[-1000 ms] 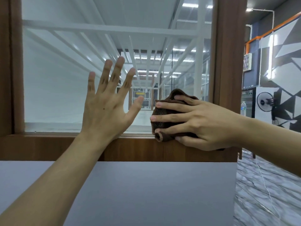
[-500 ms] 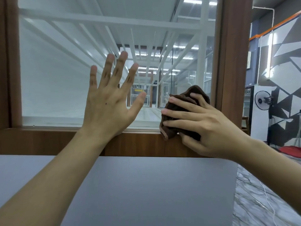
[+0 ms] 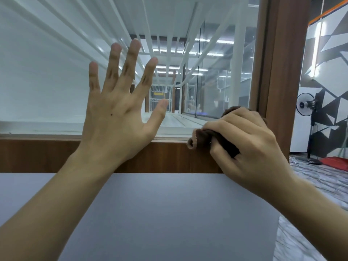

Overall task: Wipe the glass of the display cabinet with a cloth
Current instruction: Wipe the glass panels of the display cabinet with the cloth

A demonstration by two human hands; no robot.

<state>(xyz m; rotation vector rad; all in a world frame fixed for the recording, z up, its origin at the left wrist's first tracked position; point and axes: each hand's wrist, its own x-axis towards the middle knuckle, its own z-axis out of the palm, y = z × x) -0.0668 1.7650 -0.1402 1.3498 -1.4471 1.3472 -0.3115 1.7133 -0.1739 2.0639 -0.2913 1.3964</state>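
The display cabinet's glass pane (image 3: 47,76) fills the upper view inside a brown wooden frame (image 3: 169,157). My left hand (image 3: 120,110) rests flat on the glass with fingers spread, holding nothing. My right hand (image 3: 246,146) is closed around a bunched dark brown cloth (image 3: 202,140) at the pane's lower right corner, where the glass meets the bottom rail and the right post (image 3: 278,72). Most of the cloth is hidden under my fingers.
A grey panel (image 3: 160,213) lies below the wooden rail. To the right stand a white unit with a fan (image 3: 305,104), a patterned black-and-white wall, a red mat (image 3: 337,162) and a marbled floor with cables.
My right hand has slid the cloth rightward and down into the lower right corner and bunched it tighter. My left hand stays flat on the glass.
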